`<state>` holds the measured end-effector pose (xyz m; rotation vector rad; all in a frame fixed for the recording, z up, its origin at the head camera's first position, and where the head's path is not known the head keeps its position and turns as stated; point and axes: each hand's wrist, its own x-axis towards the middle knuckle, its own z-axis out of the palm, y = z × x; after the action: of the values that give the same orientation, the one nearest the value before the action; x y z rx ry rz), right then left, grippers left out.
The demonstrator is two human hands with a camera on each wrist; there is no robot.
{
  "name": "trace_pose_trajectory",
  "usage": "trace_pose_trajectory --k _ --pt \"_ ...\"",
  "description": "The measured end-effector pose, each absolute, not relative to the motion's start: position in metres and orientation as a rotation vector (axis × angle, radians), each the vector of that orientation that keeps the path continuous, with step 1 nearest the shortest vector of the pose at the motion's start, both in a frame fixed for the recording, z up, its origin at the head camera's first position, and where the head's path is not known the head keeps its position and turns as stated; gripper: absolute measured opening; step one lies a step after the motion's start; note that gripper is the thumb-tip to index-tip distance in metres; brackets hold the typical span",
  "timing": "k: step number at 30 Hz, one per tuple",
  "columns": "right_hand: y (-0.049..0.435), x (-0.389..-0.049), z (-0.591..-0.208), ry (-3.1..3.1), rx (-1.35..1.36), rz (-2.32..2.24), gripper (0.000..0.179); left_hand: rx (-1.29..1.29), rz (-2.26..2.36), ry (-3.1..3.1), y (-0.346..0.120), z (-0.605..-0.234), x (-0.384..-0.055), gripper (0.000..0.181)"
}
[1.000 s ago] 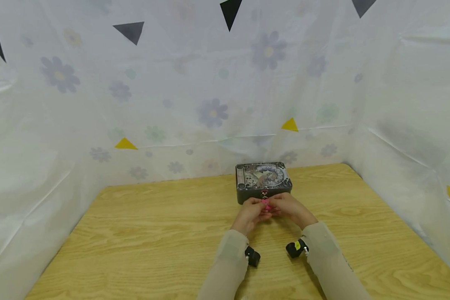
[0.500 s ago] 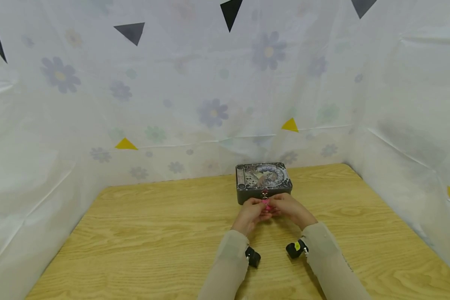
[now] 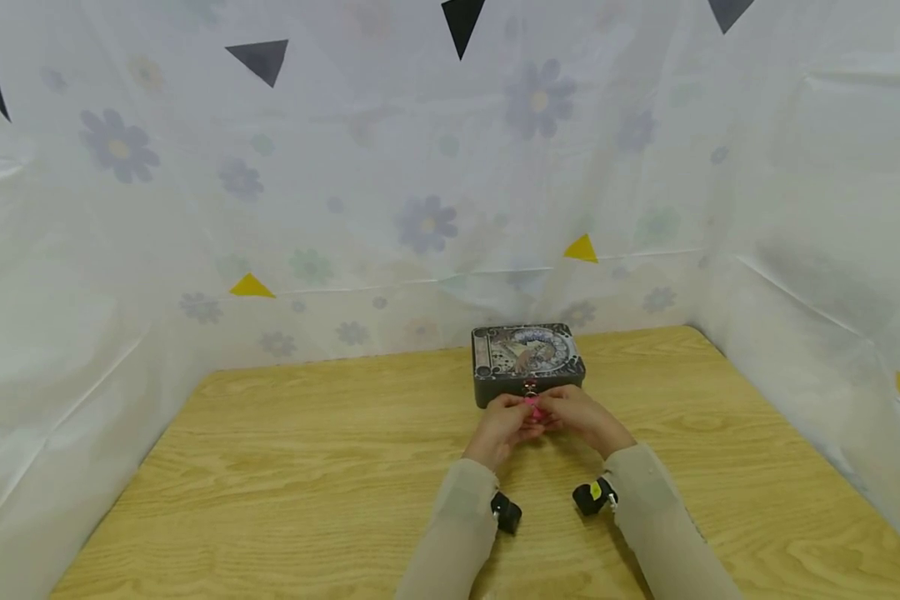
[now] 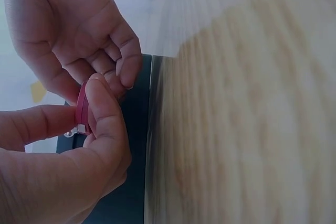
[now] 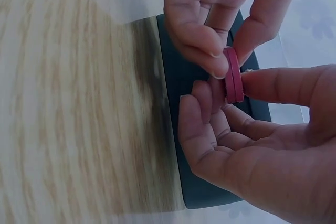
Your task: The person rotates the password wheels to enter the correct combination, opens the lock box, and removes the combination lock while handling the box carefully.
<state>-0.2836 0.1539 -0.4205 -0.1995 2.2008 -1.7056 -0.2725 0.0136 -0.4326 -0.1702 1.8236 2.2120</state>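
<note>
A dark tin box (image 3: 495, 392) with an ornate printed lid stands at the back of the table, a metal clasp (image 3: 529, 387) on its front. At that clasp is a small pink padlock (image 5: 234, 77), its flat body seen edge-on in both wrist views. My left hand (image 3: 498, 430) pinches the padlock between thumb and fingers. From the other side my right hand (image 3: 581, 418) also pinches it, thumb on one face and fingertips on the other. Fingers cover much of the padlock in the head view.
The wood-grain table (image 3: 307, 475) spreads out around the box and both forearms. Close behind the box hangs a white flowered curtain (image 3: 375, 208), with a white sheet (image 3: 817, 250) at the right side. Black wrist cameras (image 3: 507, 512) sit under both sleeves.
</note>
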Motion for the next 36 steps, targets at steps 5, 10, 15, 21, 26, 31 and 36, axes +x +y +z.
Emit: trace_pose_trajectory --k 5,10,15,21,26,31,36 --pt "0.1551 -0.2859 -0.4228 2.185 -0.174 -1.724 0.035 -0.168 2.208 1.821 0.0129 -0.4313 -0.2714 0.007" --pt "0.1556 -0.2862 -0.4238 2.18 -0.191 -1.724 0.036 -0.176 2.197 1.825 0.0124 -0.4314 -0.2711 0.006" --pt "0.1555 -0.2842 -0.4216 2.174 -0.198 -1.72 0.036 -0.179 2.196 1.828 0.0127 -0.4322 -0.2715 0.006" --pt "0.1541 -0.2837 -0.4201 2.175 -0.188 -1.728 0.035 -0.177 2.208 1.819 0.0129 -0.4319 -0.2718 0.005" --pt "0.1539 -0.2835 -0.4203 2.197 -0.189 -1.71 0.034 -0.17 2.215 1.815 0.0133 -0.4319 -0.2724 0.006" --pt "0.1547 -0.2837 -0.4199 2.199 -0.2 -1.703 0.034 -0.166 2.216 1.819 0.0134 -0.4327 -0.273 0.007" --pt "0.1549 -0.2835 -0.418 2.18 -0.203 -1.716 0.036 -0.156 2.213 1.833 0.013 -0.4323 -0.2729 0.009"
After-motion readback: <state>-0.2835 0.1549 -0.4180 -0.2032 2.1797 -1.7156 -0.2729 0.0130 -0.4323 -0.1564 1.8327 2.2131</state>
